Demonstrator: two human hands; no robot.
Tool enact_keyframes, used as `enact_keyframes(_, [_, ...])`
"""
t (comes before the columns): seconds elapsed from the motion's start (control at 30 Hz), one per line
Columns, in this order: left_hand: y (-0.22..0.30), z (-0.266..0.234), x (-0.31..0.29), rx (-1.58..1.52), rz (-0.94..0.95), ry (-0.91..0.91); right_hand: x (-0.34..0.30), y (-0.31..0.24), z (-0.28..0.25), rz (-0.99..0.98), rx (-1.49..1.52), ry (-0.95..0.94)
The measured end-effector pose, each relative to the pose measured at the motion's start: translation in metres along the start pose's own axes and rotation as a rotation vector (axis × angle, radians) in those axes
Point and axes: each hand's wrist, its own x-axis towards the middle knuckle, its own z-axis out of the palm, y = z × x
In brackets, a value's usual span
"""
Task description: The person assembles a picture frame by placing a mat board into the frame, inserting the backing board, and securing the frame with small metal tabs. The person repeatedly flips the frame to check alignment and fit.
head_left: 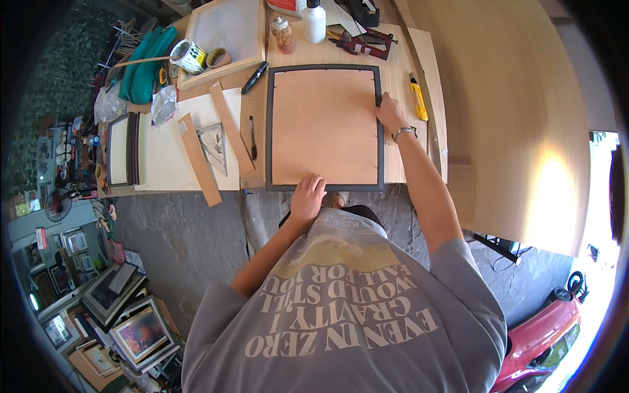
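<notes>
Presently resting bent, bunched left fingers (pixel 316 182) on black frame (pixel 269 128), curling right fingers (pixel 384 105) at its edge, left of yellow cutter (pixel 418 99); cannot tell whether gripping.

You've got a decent gap between the frame (pixel 269 131) and the yellow knife (pixel 418 99), though your right hand (pixel 392 112) plugs part of it. Far side's crowded: jar (pixel 283 38), white bottle (pixel 314 23), red tool (pixel 357 47). Left, a pen (pixel 253 139) and wooden strip (pixel 232 129) leave you just slivers.

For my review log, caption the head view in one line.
Left hand at the near edge, right hand at the right edge of a brown-backed dark frame on a workbench.
</notes>
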Motion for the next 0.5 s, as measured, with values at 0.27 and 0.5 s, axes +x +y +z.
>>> enact_keyframes(0.27, [0.032,0.001,0.010,0.015,-0.043,-0.031,0.020,0.062,0.006,-0.088,0.335,0.070])
enact_keyframes(0.5, [0.082,-0.008,0.069,0.069,-0.043,-0.152,0.035,0.068,-0.048,0.070,0.226,-0.035])
